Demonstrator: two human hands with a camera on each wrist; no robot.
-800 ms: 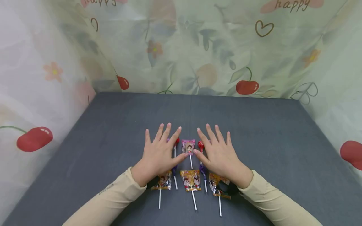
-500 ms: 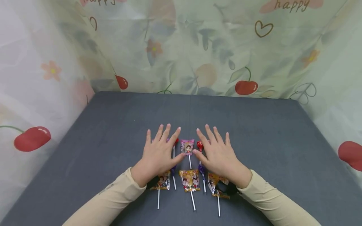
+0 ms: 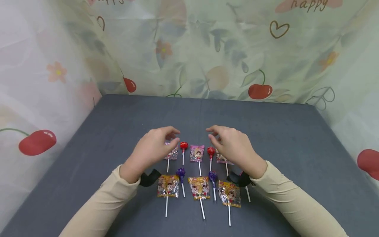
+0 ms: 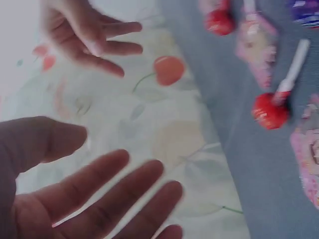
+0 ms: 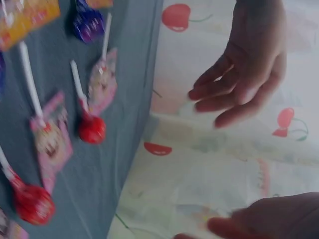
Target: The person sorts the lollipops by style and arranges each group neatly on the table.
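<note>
The red lollipops (image 3: 184, 145) are bright and glossy; the purple lollipops (image 3: 212, 176) are darker, almost blue. Pink packets (image 3: 196, 153) and orange packets (image 3: 199, 187) carry printed cartoon figures. The sticks (image 3: 202, 209) are white. The desk (image 3: 177, 112) is plain dark blue-grey, the sleeves (image 3: 109, 194) cream, the wrist straps (image 3: 150, 178) black. Red cherries (image 3: 260, 92), orange flowers (image 3: 164, 49) and grey-blue leaves (image 3: 217, 38) pattern the pale cloth (image 3: 195, 39).

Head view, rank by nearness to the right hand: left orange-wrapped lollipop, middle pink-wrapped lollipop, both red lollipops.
From the right hand:
1. Right red lollipop: far row, right of centre.
2. Middle pink-wrapped lollipop: far row, between the reds.
3. Left red lollipop: far row, left of centre.
4. Left orange-wrapped lollipop: near row, leftmost.
</note>
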